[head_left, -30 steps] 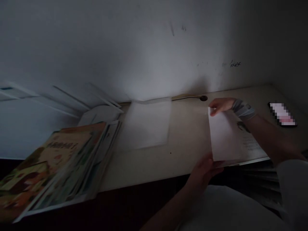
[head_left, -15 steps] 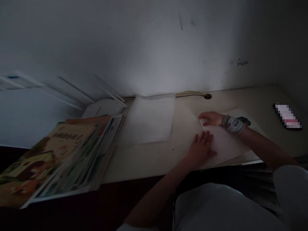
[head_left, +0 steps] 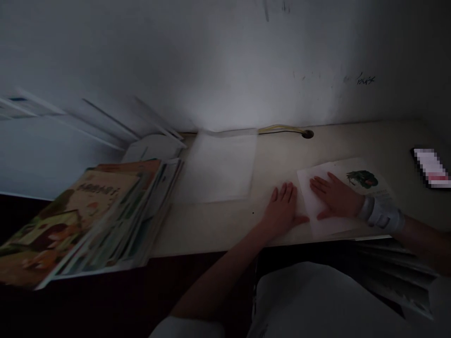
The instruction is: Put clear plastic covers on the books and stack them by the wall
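My right hand (head_left: 334, 196) lies flat, fingers stretched out, on an open white booklet (head_left: 352, 188) with a dark green picture on its page. A grey band sits on that wrist. My left hand (head_left: 283, 209) rests palm down on the beige desk (head_left: 275, 159), just left of the booklet, its thumb touching the booklet's edge. Neither hand holds anything.
A white sheet (head_left: 218, 169) lies at the back middle of the desk. A slanting pile of picture books (head_left: 88, 220) overhangs the left end. A cable and hole (head_left: 307, 134) are at the wall. A phone (head_left: 431, 166) lies far right. More papers (head_left: 394, 272) sit below the desk edge.
The lifted page has been laid down flat. My right hand moved from its top corner onto the page, and my left hand came up from under the edge onto the desk.
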Action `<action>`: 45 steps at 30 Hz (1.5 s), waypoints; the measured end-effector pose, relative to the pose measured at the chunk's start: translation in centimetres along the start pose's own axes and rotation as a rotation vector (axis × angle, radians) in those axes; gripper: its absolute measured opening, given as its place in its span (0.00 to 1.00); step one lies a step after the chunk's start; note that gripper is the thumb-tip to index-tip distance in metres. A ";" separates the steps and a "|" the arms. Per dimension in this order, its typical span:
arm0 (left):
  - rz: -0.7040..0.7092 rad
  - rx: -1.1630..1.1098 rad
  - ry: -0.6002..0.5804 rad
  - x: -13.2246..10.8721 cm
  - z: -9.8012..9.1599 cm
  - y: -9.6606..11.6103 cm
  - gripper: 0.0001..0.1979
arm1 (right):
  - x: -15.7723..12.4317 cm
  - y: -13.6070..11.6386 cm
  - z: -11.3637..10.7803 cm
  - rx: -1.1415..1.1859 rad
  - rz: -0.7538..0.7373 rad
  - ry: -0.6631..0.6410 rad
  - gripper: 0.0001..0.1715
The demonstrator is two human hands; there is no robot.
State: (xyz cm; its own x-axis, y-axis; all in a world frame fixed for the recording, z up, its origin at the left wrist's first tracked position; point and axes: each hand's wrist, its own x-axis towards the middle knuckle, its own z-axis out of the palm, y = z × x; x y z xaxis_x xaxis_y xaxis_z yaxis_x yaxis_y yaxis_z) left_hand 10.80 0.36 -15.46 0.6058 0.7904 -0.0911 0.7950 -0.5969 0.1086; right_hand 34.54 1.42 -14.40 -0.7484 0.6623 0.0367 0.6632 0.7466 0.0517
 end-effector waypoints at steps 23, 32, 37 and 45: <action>0.033 -0.071 0.043 0.3 0.3 -0.4 0.37 | 1.3 0.0 -0.2 0.062 0.002 -0.091 0.46; 0.054 -0.067 0.077 0.5 0.6 -0.8 0.37 | 1.0 -0.1 -0.5 0.125 -0.149 -0.130 0.46; 0.093 -0.013 0.073 0.2 0.4 -0.8 0.32 | 1.3 0.4 -0.6 0.090 -0.094 -0.111 0.44; 0.281 0.045 0.030 1.8 -1.6 -3.5 0.23 | 1.2 1.1 -0.4 0.103 -0.113 -0.119 0.41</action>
State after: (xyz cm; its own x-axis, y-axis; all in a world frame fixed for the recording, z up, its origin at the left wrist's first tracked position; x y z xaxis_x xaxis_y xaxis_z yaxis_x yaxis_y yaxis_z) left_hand 9.07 4.11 -14.38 0.8019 0.5964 -0.0343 0.5970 -0.7981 0.0816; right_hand 34.38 3.00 -13.92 -0.8159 0.5723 -0.0826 0.5771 0.8149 -0.0542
